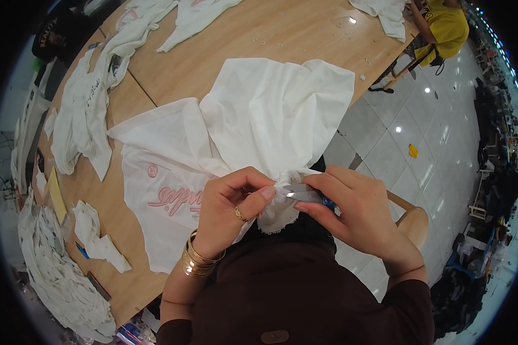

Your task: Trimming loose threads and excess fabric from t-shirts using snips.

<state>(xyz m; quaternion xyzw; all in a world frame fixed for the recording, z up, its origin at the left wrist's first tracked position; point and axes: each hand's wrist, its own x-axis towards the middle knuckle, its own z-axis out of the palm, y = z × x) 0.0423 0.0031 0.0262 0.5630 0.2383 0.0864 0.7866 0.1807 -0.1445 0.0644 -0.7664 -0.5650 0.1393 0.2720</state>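
Observation:
A white garment [276, 115] with pink lettering and a small round pink mark lies spread over the table's near edge, its lower end gathered up in front of me. My left hand [230, 201], with a ring and gold bangles, is closed, pinching a bunched bit of the white cloth between thumb and forefinger. From the other side my right hand [351, 201] grips small thread snips [300, 193], their silver blades pointing left at the pinched cloth. A bit of blue shows at the snips' handle; my right fingers hide the rest.
On the wooden table [213, 52] lie more white garments [77, 121] at left. A big heap of white cloth [63, 276] is at lower left, near a yellow strip [57, 195]. A wooden stool [413, 225] stands at right. A person in yellow [450, 26] sits at far right.

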